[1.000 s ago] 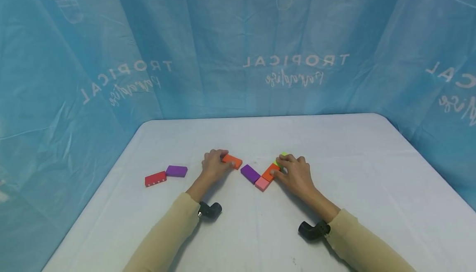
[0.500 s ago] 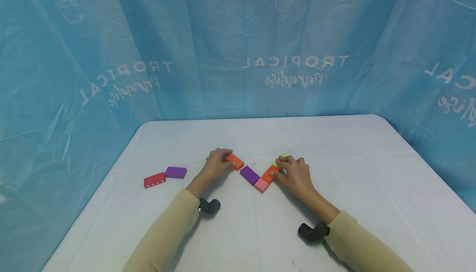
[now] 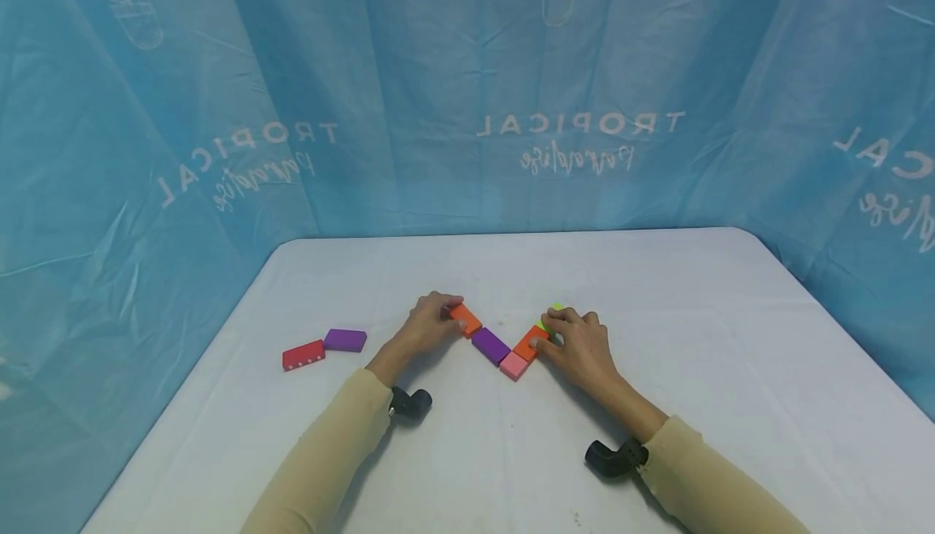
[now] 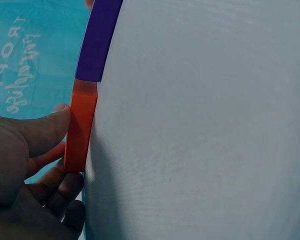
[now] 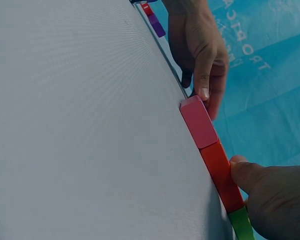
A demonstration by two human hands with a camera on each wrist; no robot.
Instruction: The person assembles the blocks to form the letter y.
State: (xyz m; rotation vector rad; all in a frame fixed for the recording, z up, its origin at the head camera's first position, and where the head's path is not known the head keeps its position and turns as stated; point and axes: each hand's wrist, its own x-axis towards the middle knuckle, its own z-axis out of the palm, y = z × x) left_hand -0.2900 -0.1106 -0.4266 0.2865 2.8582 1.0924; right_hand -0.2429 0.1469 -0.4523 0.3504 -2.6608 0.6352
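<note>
We see the left hand (image 3: 424,325) pinching an orange domino (image 3: 470,320), which touches the purple domino (image 3: 490,346) at ten o'clock from the pink domino (image 3: 514,366); at one o'clock, the right hand (image 3: 582,349) grips a second orange domino (image 3: 527,343) adjoining the lime-green domino (image 5: 241,225).

Blocks (image 3: 491,347) on table (image 3: 467,453), curtain (image 3: 445,55) behind

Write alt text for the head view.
V of rectangular blocks on a white table: left hand pinches an orange block next to a purple block; right hand touches a second orange block between a pink block and a lime block. Red block and second purple block lie farther left.
</note>
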